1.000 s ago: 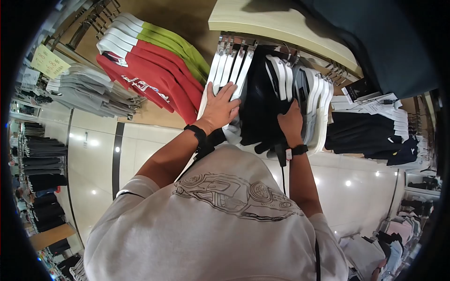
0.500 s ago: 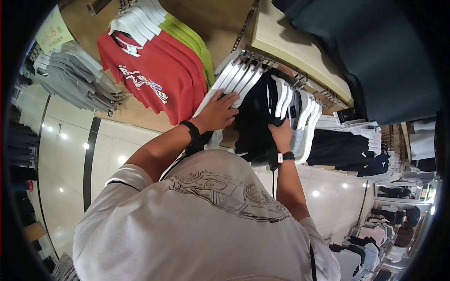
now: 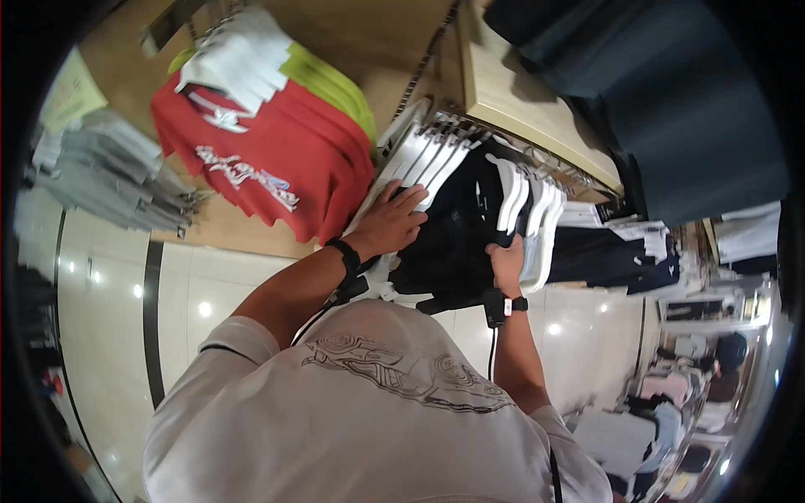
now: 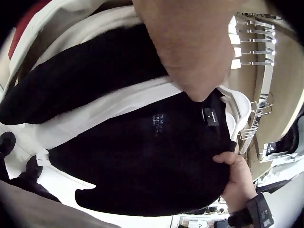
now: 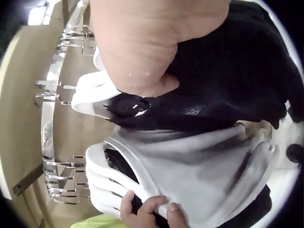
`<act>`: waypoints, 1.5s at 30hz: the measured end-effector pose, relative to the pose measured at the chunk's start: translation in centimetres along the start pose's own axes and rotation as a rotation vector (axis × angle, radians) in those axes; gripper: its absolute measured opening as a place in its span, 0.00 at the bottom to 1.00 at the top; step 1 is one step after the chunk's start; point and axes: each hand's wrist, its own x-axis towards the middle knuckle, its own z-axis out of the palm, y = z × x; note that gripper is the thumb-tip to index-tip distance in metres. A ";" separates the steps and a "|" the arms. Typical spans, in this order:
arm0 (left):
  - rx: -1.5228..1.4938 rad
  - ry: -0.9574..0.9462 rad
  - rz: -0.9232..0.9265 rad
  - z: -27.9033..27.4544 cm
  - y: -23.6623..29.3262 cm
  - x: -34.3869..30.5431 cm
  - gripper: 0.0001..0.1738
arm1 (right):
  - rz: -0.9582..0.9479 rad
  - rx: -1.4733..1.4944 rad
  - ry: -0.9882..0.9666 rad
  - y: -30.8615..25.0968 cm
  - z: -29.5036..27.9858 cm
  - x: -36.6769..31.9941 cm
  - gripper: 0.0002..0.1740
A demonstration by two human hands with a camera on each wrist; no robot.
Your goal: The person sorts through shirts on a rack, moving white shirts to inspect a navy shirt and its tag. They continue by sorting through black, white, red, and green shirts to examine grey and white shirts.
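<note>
My left hand rests with spread fingers on a row of white hangers with light and dark shirts on them. In the right wrist view, its fingertips lie over the hanger shoulders. My right hand pinches the shoulder side of a black T-shirt, thumb on the front and the other fingers hidden behind. That T-shirt hangs between both hands, its front turned to the left wrist view, with a neck label and small chest print showing. Beside it hangs a light grey shirt.
Red T-shirts hang at left, with green ones behind. A pale wooden shelf juts out above the metal rail. More white hangers and dark shirts are at right. Shiny tiled floor lies below.
The head view has turned, so the rack sits lower and the red shirts look bigger. My right hand has shifted down the black T-shirt's edge; my left hand stays on the hangers.
</note>
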 end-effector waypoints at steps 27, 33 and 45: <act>0.064 -0.025 -0.049 1.8 1.2 2.0 0.12 | 0.327 -0.655 -0.023 3.0 -22.8 -22.3 0.22; 0.099 0.008 -0.077 2.5 1.7 2.1 0.11 | 0.428 -0.742 0.050 7.9 -27.2 -24.4 0.21; 0.112 0.023 -0.100 2.9 2.9 2.3 0.11 | 0.478 -0.723 0.382 15.4 -22.6 -14.5 0.14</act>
